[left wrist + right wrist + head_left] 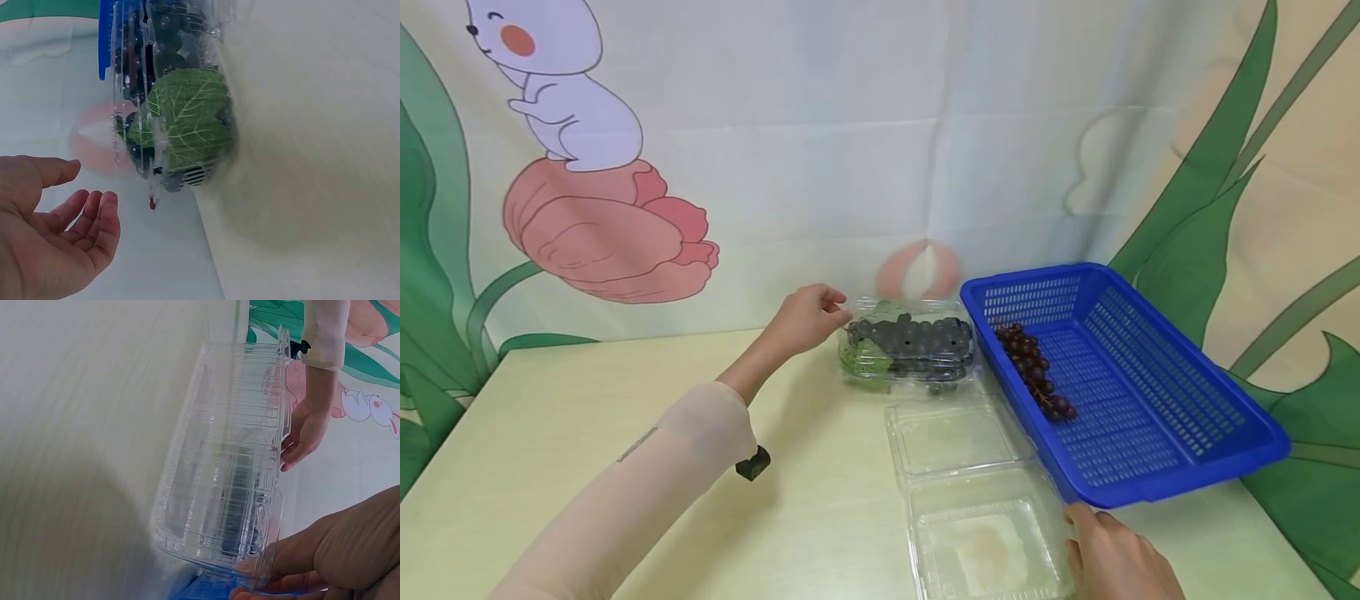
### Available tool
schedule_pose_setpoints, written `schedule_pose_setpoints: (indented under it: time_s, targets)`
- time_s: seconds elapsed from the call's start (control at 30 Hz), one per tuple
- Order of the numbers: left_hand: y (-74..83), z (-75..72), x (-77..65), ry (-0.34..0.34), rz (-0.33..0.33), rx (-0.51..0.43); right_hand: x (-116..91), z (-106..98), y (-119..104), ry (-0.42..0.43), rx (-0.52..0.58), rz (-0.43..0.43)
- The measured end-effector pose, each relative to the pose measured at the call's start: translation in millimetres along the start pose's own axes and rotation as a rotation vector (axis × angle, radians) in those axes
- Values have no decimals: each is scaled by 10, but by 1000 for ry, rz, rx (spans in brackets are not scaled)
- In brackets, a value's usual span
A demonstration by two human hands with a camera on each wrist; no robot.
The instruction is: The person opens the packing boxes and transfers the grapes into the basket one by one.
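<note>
A closed clear clamshell box point(917, 346) of dark grapes, with a green leaf point(184, 119) inside, sits at the back of the table. My left hand point(811, 319) is just left of it, thumb and loosely bent fingers apart and holding nothing; a small stem end point(152, 203) pokes from the box. Nearer the front lies another clear plastic clamshell point(988, 542), lid folded open, nothing in it. My right hand point(1123, 557) pinches its right rim between thumb and fingers, seen partly through the plastic in the right wrist view.
A blue plastic basket point(1232, 475) stands on the right, close beside both boxes. Inside, along its left side, lies a bunch of dark red grapes point(1033, 367). A printed cloth point(820, 167) hangs behind the pale table point(805, 500).
</note>
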State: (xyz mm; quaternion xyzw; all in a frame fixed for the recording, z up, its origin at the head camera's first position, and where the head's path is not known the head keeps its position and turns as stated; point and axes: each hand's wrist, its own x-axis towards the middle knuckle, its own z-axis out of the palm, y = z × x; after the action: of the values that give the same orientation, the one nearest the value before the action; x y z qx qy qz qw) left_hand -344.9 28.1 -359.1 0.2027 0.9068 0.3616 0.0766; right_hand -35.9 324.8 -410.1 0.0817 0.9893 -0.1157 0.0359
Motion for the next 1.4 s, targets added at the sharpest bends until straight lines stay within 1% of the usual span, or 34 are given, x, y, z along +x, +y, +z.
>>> schedule_pose_setpoints:
  time_s: [0.17,0.33,0.4,0.5,0.67,0.87,1.03,1.1,1.4]
  targets:
    - [-137,33,-75,-4,-32,-5,-5,6,5,9,2,-4]
    - [-260,88,-150,-31,-98,-52,-4,6,3,1,1,0]
    - [-298,105,-180,-52,-130,-93,-4,8,5,2,1,-1]
    - [-337,124,-217,-84,-164,-180,-4,13,9,13,0,-8]
    - [-355,148,-261,-145,-211,-325,-2,26,20,34,-1,-24]
    - [-374,205,-283,-222,-278,-445,1,31,23,27,2,-21]
    - [-399,266,-286,-244,-294,-571,3,25,12,6,-5,-8]
    - [-409,284,-285,-246,-294,-604,3,23,8,4,-6,-7]
    - [-405,312,-288,-247,-293,-661,-5,22,9,12,1,-7]
